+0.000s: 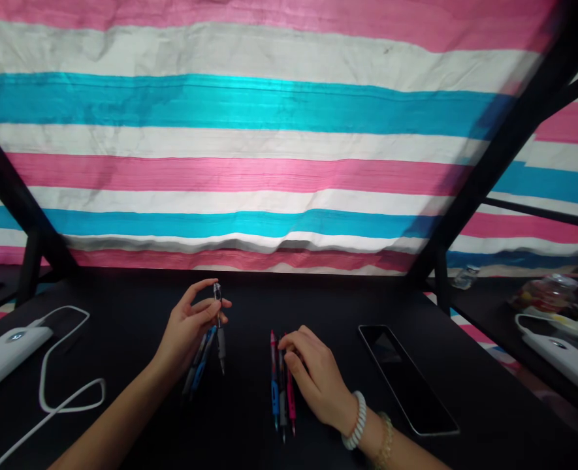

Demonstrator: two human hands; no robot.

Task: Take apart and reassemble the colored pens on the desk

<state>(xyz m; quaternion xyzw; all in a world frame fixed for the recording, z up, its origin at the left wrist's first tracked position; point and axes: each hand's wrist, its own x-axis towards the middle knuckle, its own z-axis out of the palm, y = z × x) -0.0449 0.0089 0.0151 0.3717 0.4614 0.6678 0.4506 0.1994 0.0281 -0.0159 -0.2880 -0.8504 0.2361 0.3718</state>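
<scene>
My left hand (183, 329) is closed on a slim pen (221, 343) with a grey grip, holding it upright with the tip pointing down. Below that hand, several pens (203, 365) with blue and dark barrels lie side by side on the black desk (240, 418), partly hidden by the fingers. My right hand (315, 375) rests with bent fingers on the upper ends of another row of pens. This row has a blue-gripped pen (275, 395), a grey-gripped pen (283, 401) and a pink pen (291, 405). The fingertips partly cover their tops.
A dark phone (409, 382) lies to the right of my right hand. At the left is a white power bank (12, 356) with a white cable (46, 385). Black frame bars (479, 183) rise at both sides, before a striped sheet (249, 143). Another white device (563, 359) lies far right.
</scene>
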